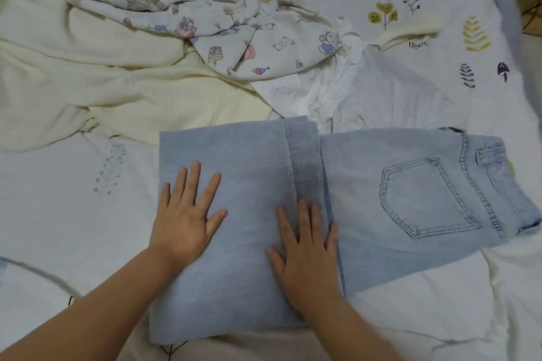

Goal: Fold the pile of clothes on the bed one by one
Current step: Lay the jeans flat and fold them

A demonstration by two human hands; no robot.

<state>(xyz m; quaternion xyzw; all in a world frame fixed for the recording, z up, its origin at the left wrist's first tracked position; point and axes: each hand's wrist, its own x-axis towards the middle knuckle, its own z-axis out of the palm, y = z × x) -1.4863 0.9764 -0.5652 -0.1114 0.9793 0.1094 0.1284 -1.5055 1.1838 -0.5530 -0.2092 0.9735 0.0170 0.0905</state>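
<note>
1. Nearest, pale blue jeans (396, 199) spread flat on the bed sheet (73, 228); legs folded back over themselves on the left, hem band lying across the middle, back pocket and waistband out to the right.
2. On the folded leg panel, left hand (184, 220) pressed flat, fingers straight and spread, gripping nothing; right hand (308, 246) likewise flat with straight fingers, resting just beside the hem band.
3. Farther back, unfolded pile: cream knit garment (88, 82) at left; cartoon-print garment (249, 47) draped over it; white dotted piece (284, 94) and pale grey piece (390, 91) touching the jeans' far edge.
</note>
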